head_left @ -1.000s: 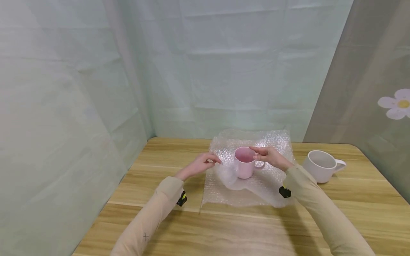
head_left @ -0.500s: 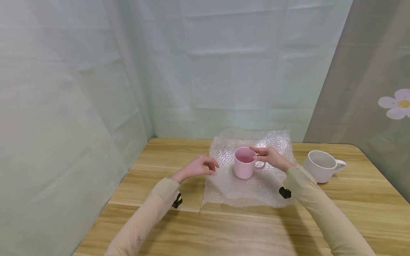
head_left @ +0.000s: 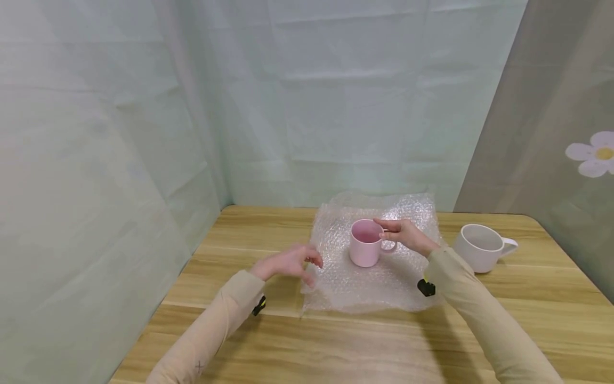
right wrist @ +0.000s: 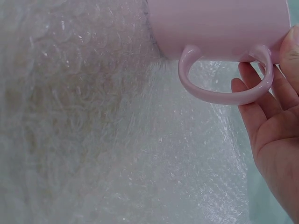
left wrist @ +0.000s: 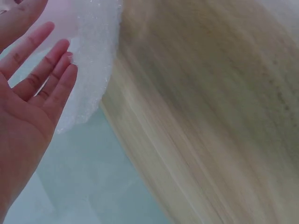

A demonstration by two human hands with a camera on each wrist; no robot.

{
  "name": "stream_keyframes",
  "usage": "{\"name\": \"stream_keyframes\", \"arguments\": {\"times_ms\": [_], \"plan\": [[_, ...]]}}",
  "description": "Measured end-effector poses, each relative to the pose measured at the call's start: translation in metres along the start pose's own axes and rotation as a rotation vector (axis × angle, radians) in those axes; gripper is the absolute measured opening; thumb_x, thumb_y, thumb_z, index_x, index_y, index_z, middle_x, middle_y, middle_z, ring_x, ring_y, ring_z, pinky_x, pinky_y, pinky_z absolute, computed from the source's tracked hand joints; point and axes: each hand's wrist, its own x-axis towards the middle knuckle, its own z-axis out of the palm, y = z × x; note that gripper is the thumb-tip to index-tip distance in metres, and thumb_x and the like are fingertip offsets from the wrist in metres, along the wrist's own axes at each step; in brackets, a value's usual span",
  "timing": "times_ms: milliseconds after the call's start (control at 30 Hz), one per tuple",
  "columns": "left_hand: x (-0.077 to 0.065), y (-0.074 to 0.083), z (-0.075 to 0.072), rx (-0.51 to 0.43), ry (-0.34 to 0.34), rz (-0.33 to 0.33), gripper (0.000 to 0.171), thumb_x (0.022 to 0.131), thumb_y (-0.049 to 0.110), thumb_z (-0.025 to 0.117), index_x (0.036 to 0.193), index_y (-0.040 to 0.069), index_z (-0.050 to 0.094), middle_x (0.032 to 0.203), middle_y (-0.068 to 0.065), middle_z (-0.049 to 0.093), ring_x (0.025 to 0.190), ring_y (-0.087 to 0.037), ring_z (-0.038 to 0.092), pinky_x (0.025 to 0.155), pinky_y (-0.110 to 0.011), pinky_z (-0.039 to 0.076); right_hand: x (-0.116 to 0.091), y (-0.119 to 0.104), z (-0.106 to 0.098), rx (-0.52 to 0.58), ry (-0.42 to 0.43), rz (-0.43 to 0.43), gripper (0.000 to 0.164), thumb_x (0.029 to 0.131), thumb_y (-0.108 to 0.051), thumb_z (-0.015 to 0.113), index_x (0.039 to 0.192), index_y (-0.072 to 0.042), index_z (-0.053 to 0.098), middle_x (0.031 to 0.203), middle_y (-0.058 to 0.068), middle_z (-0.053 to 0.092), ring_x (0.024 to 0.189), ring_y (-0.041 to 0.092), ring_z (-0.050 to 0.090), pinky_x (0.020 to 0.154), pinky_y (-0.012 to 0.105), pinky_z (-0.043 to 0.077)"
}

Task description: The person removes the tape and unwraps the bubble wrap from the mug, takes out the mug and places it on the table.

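A pink mug (head_left: 364,253) stands upright on a sheet of bubble wrap (head_left: 345,290), its handle toward the right. My right hand (head_left: 405,234) pinches the mug near its rim, the thumb and fingers by the handle side. In the right wrist view the handle (right wrist: 224,97) loops out in front of the fingertips, and the mug's base sits against the wrap. My left hand (head_left: 290,262) is over the wrap's left edge, its fingers spread and holding nothing. The left wrist view shows the palm (left wrist: 21,126) with fingers extended beside the wrap (left wrist: 96,56).
A larger white mug (head_left: 479,250) stands to the right of the wrap, handle pointing right, close to my right sleeve (head_left: 479,309). The wooden table (head_left: 364,346) reaches back to a pale curtain (head_left: 345,106). Another curtain hangs along the left side.
My left hand has let go of the bubble wrap and moved left and nearer to me, its fingers opening. The raised flap beside the mug has dropped flat. The right hand stays on the mug.
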Motion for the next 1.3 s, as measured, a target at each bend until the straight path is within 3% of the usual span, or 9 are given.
{"name": "stream_keyframes", "arguments": {"times_ms": [167,367,500,667,800,1100,1300], "plan": [[-0.005,-0.003,0.007,0.085,-0.024,-0.022,0.048,0.062,0.018,0.082,0.101,0.006,0.058,0.1,-0.006,0.048,0.091,-0.025,0.044,0.074,-0.03,0.039,-0.001,-0.001,0.001,0.005,-0.003,0.008,0.048,0.087,-0.009,0.06,0.131,0.002,0.042,0.129,0.022,0.042,0.113,0.034,0.045,0.092,0.045,0.035],[-0.006,-0.008,0.015,0.205,-0.04,-0.074,0.06,0.056,0.022,0.086,0.101,0.009,0.049,0.099,-0.001,0.036,0.095,-0.019,0.032,0.078,-0.029,0.036,0.0,-0.002,0.0,0.007,0.002,0.019,0.048,0.088,-0.007,0.059,0.132,0.001,0.042,0.128,0.021,0.043,0.113,0.034,0.045,0.093,0.047,0.034],[-0.004,-0.007,0.018,0.212,-0.051,-0.079,0.063,0.055,0.019,0.086,0.103,0.008,0.048,0.099,0.0,0.034,0.094,-0.018,0.031,0.077,-0.028,0.036,0.0,-0.001,0.0,0.004,0.001,0.027,0.048,0.088,-0.008,0.059,0.132,0.001,0.042,0.128,0.021,0.044,0.113,0.034,0.046,0.093,0.047,0.033],[0.0,-0.005,0.019,0.155,-0.079,-0.104,0.065,0.054,0.01,0.084,0.109,0.006,0.05,0.099,-0.005,0.039,0.094,-0.02,0.035,0.076,-0.028,0.037,0.0,-0.001,0.0,0.023,0.0,0.04,0.049,0.088,-0.008,0.059,0.132,0.001,0.042,0.128,0.021,0.044,0.112,0.033,0.046,0.093,0.046,0.033],[0.004,-0.007,0.018,0.053,-0.076,-0.142,0.064,0.057,0.007,0.082,0.113,0.003,0.05,0.102,-0.008,0.043,0.098,-0.023,0.04,0.079,-0.031,0.039,0.0,-0.002,0.0,0.027,0.004,0.044,0.049,0.088,-0.008,0.059,0.132,0.002,0.042,0.128,0.022,0.043,0.112,0.033,0.047,0.093,0.046,0.033],[0.011,-0.014,0.021,-0.219,0.069,-0.132,0.052,0.068,0.003,0.077,0.114,-0.004,0.052,0.108,-0.013,0.053,0.098,-0.028,0.049,0.084,-0.036,0.041,-0.001,0.0,0.001,0.014,0.018,0.031,0.048,0.088,-0.007,0.059,0.132,0.001,0.042,0.129,0.021,0.043,0.112,0.034,0.046,0.092,0.047,0.035],[0.015,-0.011,0.024,-0.227,0.108,-0.118,0.049,0.07,0.005,0.077,0.114,-0.001,0.054,0.112,-0.013,0.053,0.1,-0.028,0.048,0.085,-0.037,0.042,-0.002,0.0,0.002,0.03,0.014,0.015,0.048,0.087,-0.006,0.059,0.132,0.001,0.042,0.13,0.022,0.041,0.11,0.034,0.048,0.091,0.046,0.036]]}}
